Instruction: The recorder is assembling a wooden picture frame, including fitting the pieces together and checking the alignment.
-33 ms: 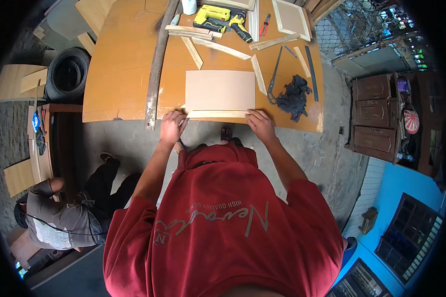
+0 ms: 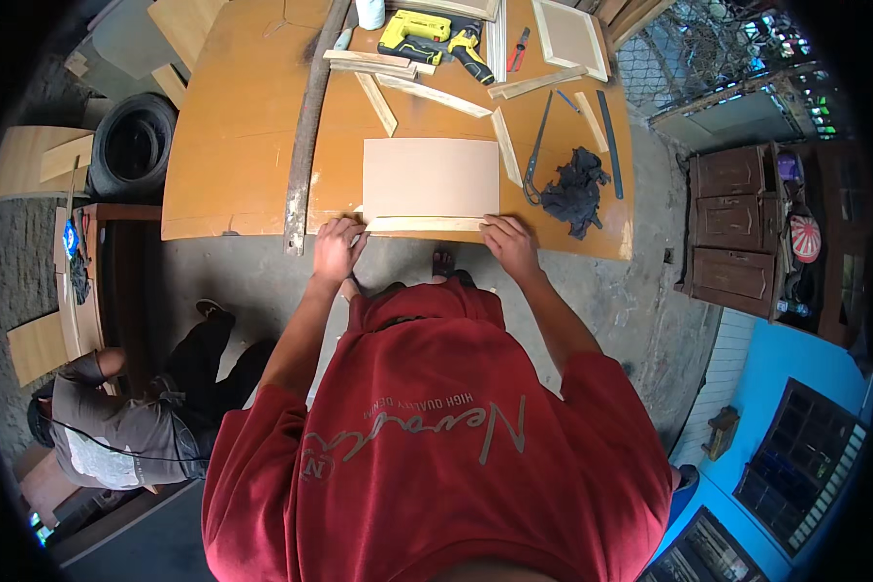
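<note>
Left hand (image 2: pixel 338 248) is pinching the left end of a pale, narrow wooden strip (image 2: pixel 425 224) lying along the near edge of a flat, light rectangular panel (image 2: pixel 430 177) on the orange-brown worktop (image 2: pixel 242 126); right hand (image 2: pixel 510 246) is pressing its right end. Fitting looks underway; squaring the strip flush probably comes next.

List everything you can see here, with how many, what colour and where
Wood strip: one, pale, near table edge, under both hands.
Flat panel: one, light tan, just behind the strip.
Loose wood strips: several, pale, far side of the table.
Power tool: one, yellow and black, far edge.
Framed panel: one, pale, far right corner.
Dark rag: one, black, right of the panel.
Table: one, orange-brown.
Tyre: one, black, on the ground at left.
Crouching person: one, grey top, lower left.
Cabinet: one, brown, right.
Left hand: on the strip's left end.
Right hand: on its right end.
</note>
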### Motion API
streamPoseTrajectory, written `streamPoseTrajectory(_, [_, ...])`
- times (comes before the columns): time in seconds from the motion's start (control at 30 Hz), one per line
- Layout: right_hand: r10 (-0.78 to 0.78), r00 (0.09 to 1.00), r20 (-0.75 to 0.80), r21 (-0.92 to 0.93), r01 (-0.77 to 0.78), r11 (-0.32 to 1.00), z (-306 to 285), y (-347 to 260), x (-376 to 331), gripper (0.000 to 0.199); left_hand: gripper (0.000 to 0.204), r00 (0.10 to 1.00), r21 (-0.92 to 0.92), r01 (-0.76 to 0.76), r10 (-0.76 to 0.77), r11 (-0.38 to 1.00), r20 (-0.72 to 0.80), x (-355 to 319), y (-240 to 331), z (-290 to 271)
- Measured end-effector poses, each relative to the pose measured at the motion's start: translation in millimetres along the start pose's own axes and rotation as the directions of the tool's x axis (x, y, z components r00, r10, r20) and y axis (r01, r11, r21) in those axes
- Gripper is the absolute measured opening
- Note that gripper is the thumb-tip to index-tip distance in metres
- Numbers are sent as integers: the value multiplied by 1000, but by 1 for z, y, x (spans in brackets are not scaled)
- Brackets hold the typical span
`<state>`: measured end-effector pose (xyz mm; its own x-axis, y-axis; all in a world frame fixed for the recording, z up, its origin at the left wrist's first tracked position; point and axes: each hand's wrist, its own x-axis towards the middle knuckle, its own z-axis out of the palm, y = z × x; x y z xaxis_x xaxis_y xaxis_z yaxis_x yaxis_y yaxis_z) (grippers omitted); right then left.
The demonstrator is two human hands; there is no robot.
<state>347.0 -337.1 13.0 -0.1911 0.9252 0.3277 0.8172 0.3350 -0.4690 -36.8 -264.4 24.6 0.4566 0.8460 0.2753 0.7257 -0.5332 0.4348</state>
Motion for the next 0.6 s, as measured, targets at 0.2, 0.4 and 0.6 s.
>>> streamPoseTrajectory(0.2, [-33, 999, 12, 1, 33, 999, 0, 2, -1, 16, 13, 1000, 25, -5, 5, 1000, -10, -3, 0, 1])
streamPoseTrajectory(0.4, [14, 1000, 28, 16, -14, 1000, -4, -1, -2, 16, 13, 1000, 52, -6, 7, 999, -25, -6, 2, 4])
streamPoseTrajectory(0.6, [24, 999, 25, 32, -25, 999, -3, -1, 0, 14, 16, 999, 59, 50, -50, 997, -15, -4, 5, 3])
